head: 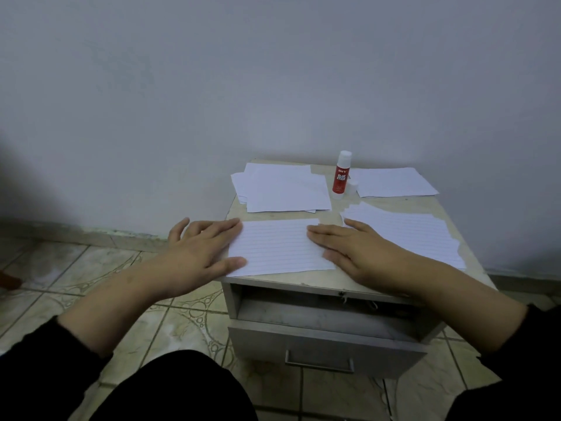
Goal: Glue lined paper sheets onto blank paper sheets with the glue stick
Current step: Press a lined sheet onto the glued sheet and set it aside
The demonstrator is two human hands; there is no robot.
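A lined paper sheet (279,247) lies flat at the front of the small cabinet top (328,279). My left hand (202,250) rests with straight fingers on its left edge. My right hand (349,249) presses flat on its right side. The red and white glue stick (340,175) stands upright at the back, uncapped, with its white cap (352,186) beside it. A loose stack of blank sheets (282,189) lies at the back left. More lined sheets (406,235) lie on the right, and another sheet (394,182) at the back right.
The cabinet's top drawer (328,338) is pulled partly open below the front edge, with a metal handle. A plain wall stands right behind the cabinet. Tiled floor (91,268) spreads to the left. My dark-clothed knees fill the bottom of the view.
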